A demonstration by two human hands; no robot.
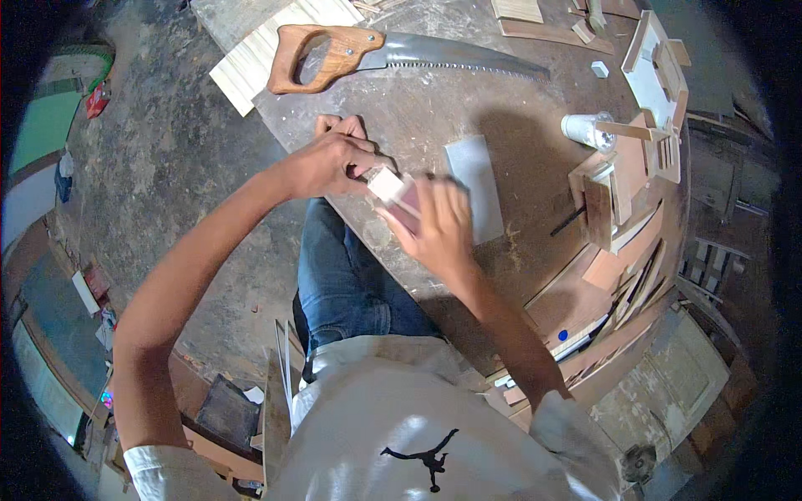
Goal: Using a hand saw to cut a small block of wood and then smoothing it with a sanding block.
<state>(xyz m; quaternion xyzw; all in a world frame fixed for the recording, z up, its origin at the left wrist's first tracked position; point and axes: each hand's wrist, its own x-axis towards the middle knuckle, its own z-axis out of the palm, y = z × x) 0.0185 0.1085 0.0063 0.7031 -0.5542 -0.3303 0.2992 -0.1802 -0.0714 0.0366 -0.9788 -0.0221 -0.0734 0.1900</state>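
Note:
My left hand (334, 154) is closed on a small pale wooden block (385, 182) at the near edge of the wooden worktable (401, 108). My right hand (439, 225) grips a reddish-brown flat pad (409, 202), perhaps sandpaper, against that block; its moving fingers are slightly blurred and partly hide the pad. Just right of my hands lies a white sheet (485, 209). A handsaw with a wooden handle (292, 63) lies above them along the table's back.
A white container (581, 130), small wooden frames (597, 209), strips and offcuts (610, 271) crowd the table's right side. Pale boards (236, 71) overhang the upper left edge. My legs (326, 275) are below the near edge, with stained floor (167, 150) to the left.

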